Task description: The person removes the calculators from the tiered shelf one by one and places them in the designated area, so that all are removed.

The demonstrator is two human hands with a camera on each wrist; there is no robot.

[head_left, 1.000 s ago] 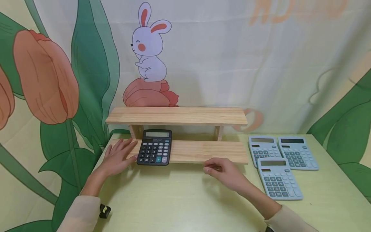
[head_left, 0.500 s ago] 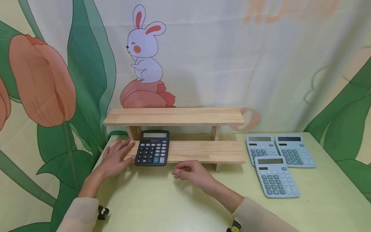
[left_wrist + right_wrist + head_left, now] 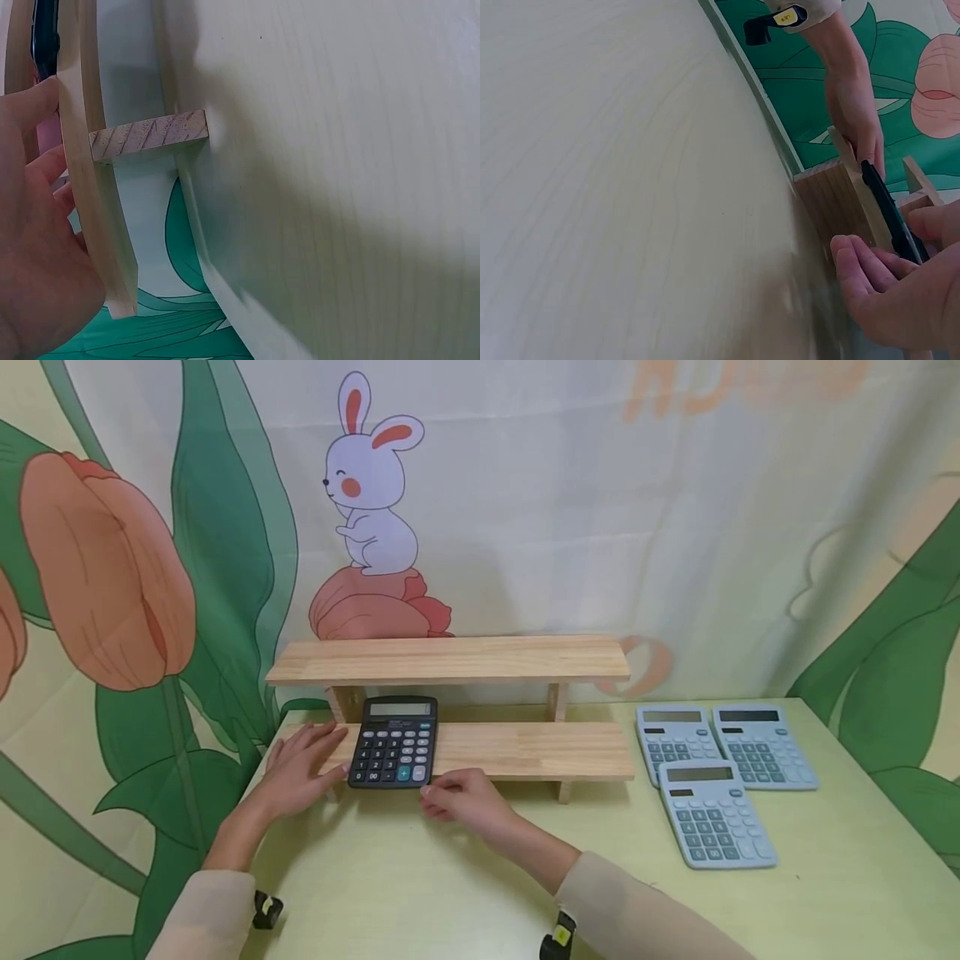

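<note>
A black calculator (image 3: 395, 743) leans on the lower board of the wooden rack (image 3: 525, 747), its keys facing up and its bottom edge reaching past the board's front. My left hand (image 3: 300, 768) rests over the board's left end, fingers extended, with thumb and fingertips right beside the calculator's left side. In the left wrist view, the left hand (image 3: 45, 217) lies along that board. My right hand (image 3: 468, 802) pinches the calculator's lower right corner with bent fingers. From the right wrist, its thumb (image 3: 930, 223) and fingers sit on either side of the dark calculator edge (image 3: 892, 214).
Several light blue calculators (image 3: 717, 814) lie at the right of the pale table (image 3: 420, 893), one overlapping the two behind it. The rack's upper board (image 3: 450, 660) stands behind and above. A printed curtain (image 3: 562, 527) hangs at the back.
My right hand has moved left along the rack's front to the black calculator's lower right corner. The left hand and the calculators keep their places; the head view has shifted slightly.
</note>
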